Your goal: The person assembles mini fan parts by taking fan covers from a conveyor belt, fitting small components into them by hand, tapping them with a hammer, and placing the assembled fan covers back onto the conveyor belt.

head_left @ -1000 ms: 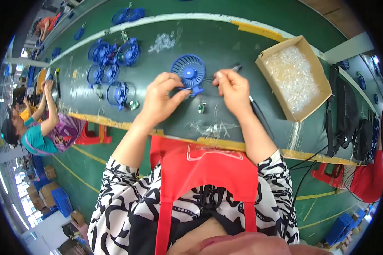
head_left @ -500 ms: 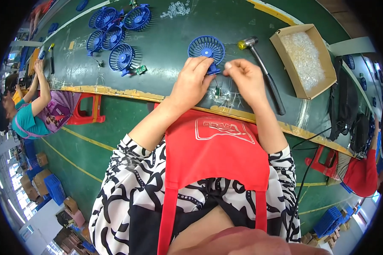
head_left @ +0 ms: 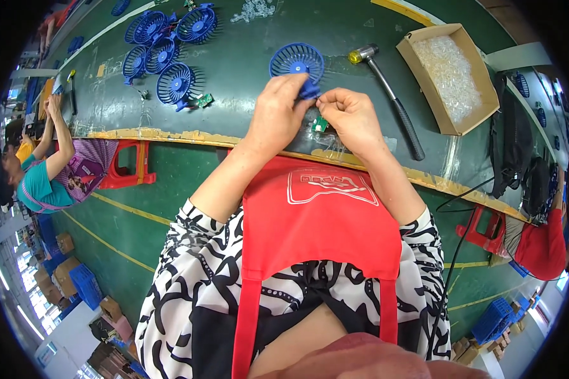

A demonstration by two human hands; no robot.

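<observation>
My left hand (head_left: 277, 115) is closed around the neck of a blue fan (head_left: 296, 59), whose round slatted cage points away from me over the green table. My right hand (head_left: 353, 121) is beside the fan's neck, thumb and forefinger pinched together. Whatever sits between those fingertips is too small to make out. Just below the neck, between my hands, is a small green circuit board (head_left: 320, 124) with a white part on it. The join between fan and board is hidden by my fingers.
To the right lies a hammer (head_left: 385, 88) with a yellow-tipped head, then an open cardboard box (head_left: 422, 82) of clear plastic pieces. Several blue fans (head_left: 174, 83) lie at the left. Loose clear pieces (head_left: 253, 10) are at the far side. A co-worker (head_left: 52, 172) sits leftward.
My right hand has moved left to the fan's neck and its fingers have come together. The circuit board now shows its green face. The fan has shifted slightly left.
</observation>
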